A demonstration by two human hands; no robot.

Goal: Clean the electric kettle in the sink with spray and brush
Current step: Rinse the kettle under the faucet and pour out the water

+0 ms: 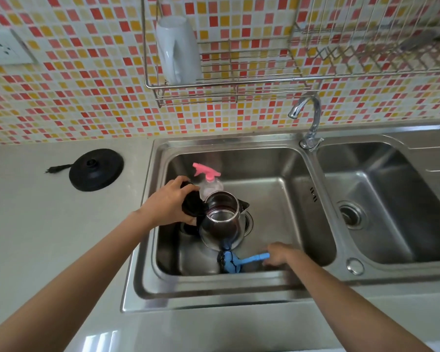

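Observation:
A steel electric kettle [224, 222] stands upright in the left sink basin [277, 189], its lid open and spout pointing right. My left hand [172, 201] grips its black handle and lid. A clear spray bottle [208, 182] with a pink trigger stands just behind the kettle. A blue brush [239, 261] with dark bristles lies on the basin floor in front of the kettle. My right hand [280, 254] closes around the end of its blue handle.
The kettle's black power base [95, 170] with its cord sits on the counter to the left. A chrome faucet [309, 123] stands between the two basins. A wire rack [229, 72] with a white mug hangs on the tiled wall.

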